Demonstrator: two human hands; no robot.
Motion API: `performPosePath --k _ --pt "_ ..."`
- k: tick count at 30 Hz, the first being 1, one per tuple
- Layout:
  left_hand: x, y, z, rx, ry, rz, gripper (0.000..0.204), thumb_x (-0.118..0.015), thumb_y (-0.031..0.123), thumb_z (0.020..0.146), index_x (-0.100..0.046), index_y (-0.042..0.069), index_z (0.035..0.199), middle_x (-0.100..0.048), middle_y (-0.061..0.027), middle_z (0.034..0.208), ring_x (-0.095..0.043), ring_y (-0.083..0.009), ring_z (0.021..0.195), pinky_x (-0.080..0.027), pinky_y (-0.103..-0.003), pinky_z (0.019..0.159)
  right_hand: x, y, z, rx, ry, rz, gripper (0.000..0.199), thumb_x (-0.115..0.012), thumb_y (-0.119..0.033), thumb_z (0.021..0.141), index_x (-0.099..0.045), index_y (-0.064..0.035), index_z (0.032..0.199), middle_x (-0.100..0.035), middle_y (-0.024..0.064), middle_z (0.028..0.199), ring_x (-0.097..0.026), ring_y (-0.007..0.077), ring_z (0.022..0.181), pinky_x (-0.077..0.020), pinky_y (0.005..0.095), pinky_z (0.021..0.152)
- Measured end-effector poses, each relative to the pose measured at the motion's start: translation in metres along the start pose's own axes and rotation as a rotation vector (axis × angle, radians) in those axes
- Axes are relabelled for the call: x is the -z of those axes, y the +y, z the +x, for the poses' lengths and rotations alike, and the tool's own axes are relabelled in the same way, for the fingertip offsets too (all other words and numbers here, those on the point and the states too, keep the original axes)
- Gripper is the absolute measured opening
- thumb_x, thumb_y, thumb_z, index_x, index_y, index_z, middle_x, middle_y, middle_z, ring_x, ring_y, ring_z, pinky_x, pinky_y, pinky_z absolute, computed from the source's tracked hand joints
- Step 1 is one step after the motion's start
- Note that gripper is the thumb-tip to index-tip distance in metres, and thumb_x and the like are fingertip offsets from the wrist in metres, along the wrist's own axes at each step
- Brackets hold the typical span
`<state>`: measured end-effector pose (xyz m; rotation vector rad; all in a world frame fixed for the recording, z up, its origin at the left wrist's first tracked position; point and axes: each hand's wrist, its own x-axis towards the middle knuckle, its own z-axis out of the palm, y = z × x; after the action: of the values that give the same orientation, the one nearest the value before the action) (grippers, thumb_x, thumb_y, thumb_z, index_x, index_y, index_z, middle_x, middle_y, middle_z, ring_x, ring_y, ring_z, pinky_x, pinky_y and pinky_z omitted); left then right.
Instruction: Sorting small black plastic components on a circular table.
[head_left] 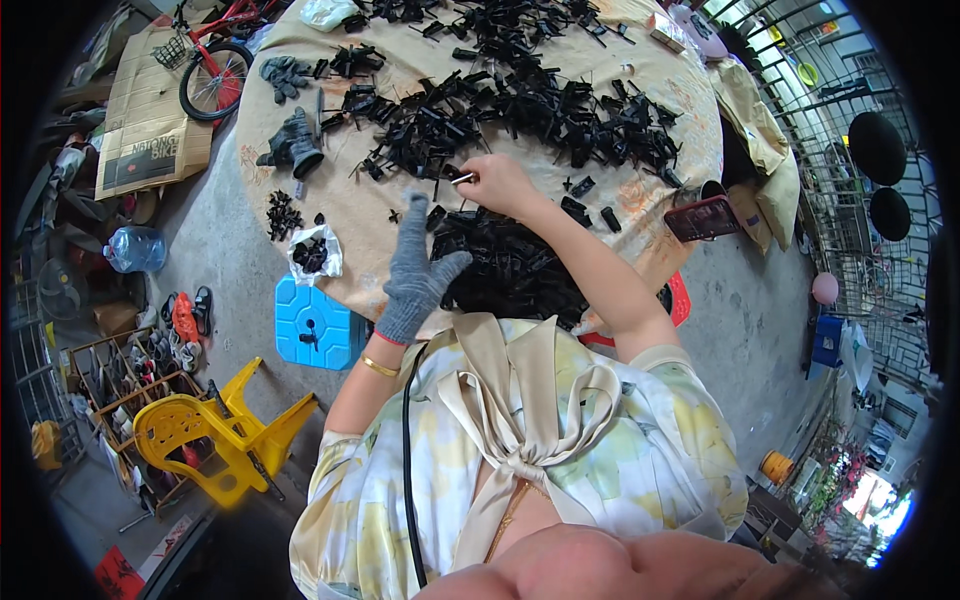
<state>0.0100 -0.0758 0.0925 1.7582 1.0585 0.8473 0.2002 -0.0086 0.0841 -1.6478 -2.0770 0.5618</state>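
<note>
My left hand, in a grey knit glove, is held over the near part of the table. Its fingers are stretched out and the thumb stands apart, with nothing seen in its grip. Bare, my right hand is closed in a pinch on a slim tool with a pale tip; its exact kind is too small to tell. That tip is beside the near edge of a big spread of black plastic parts. Closer to my body, below the right forearm, lies a dense heap of black parts.
The round table has a beige cloth. Dark gloves and a white wrapper with small black bits lie at its left. A phone stands at the right edge. A blue stool and yellow chair are at lower left.
</note>
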Motion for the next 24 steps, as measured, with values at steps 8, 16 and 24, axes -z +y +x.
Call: performPosePath --k 8,16,24 --pt "0.0 0.039 0.021 0.115 -0.147 -0.743 0.075 -0.069 -0.001 0.071 -0.027 0.003 0.133 -0.036 -0.0096 0.132 -0.041 -0.0182 0.116 -0.039 -0.031 0.094 0.042 -0.049 -0.055 -0.307 -0.237 0.929 0.025 -0.069 -0.018 0.073 -0.064 0.0044 0.083 -0.06 0.0002 0.069 -0.05 0.0031 0.063 -0.04 0.0185 0.056" --pt "0.005 0.048 0.021 0.307 -0.098 -0.918 0.05 -0.068 -0.005 0.07 -0.044 0.004 0.113 -0.056 -0.0099 0.104 -0.055 -0.0162 0.093 -0.048 -0.03 0.083 0.053 -0.063 -0.085 -0.278 -0.009 1.014 0.02 -0.057 -0.015 0.084 -0.062 0.0018 0.094 -0.058 -0.0015 0.071 -0.05 0.0038 0.061 -0.0416 0.0181 0.056" --pt "0.003 0.052 0.013 0.171 -0.103 -0.574 0.038 -0.067 -0.002 0.073 -0.049 0.002 0.106 -0.057 -0.0076 0.1 -0.056 -0.0133 0.088 -0.05 -0.026 0.075 0.055 -0.067 -0.083 -0.209 -0.087 0.884 0.017 -0.053 -0.012 0.084 -0.061 0.0027 0.084 -0.059 0.0036 0.063 -0.055 0.0071 0.055 -0.0441 0.0214 0.053"
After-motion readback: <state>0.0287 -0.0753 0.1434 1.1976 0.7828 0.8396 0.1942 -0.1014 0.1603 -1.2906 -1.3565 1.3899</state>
